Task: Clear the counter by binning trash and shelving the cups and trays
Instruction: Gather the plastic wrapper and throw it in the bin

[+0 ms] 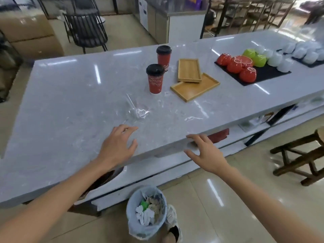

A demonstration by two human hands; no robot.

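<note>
A crumpled clear plastic wrapper (135, 109) lies on the grey marble counter (70, 106). My left hand (117, 146) hovers open just short of it, fingers spread. My right hand (206, 153) is open at the counter's front edge, holding nothing. Two red paper cups with black lids stand behind the wrapper, the near cup (155, 78) and the far cup (164, 57). Two wooden trays lie to their right, one tray (189, 70) overlapping the other tray (194, 88). A lined bin (146, 211) with crumpled paper stands on the floor below.
A black mat (263, 74) holds red, green and white bowls at the right. Open shelves (245, 127) run under the counter. A wooden stool (301, 155) stands at the right on the floor. A black chair (85, 27) and boxes are beyond the counter.
</note>
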